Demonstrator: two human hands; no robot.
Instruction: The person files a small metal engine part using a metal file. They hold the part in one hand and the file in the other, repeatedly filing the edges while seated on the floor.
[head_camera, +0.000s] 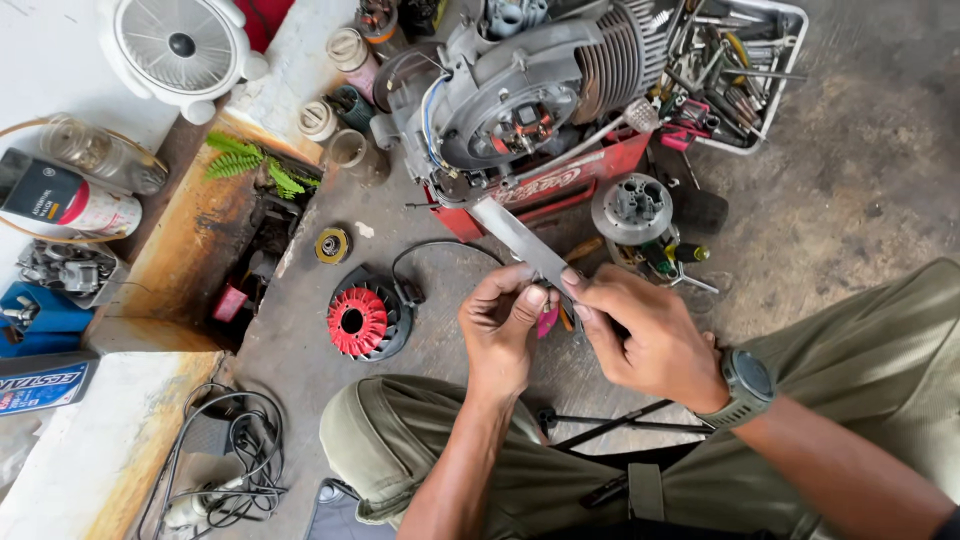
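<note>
Oily concrete floor (860, 150); both hands (580, 330) pinching flat metal file (520, 240), handle hidden

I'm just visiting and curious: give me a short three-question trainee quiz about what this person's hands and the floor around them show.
1. True or false: the right hand grips a flat metal file that points toward the engine.
2. Multiple choice: the red finned wheel on the floor lies (A) to the picture's left of the left hand, (B) inside the white tray of tools, (C) on the person's knee.
3. Fill in: the wrist of the right hand wears a dark ____.

Key
1. True.
2. A.
3. Watch.
</note>
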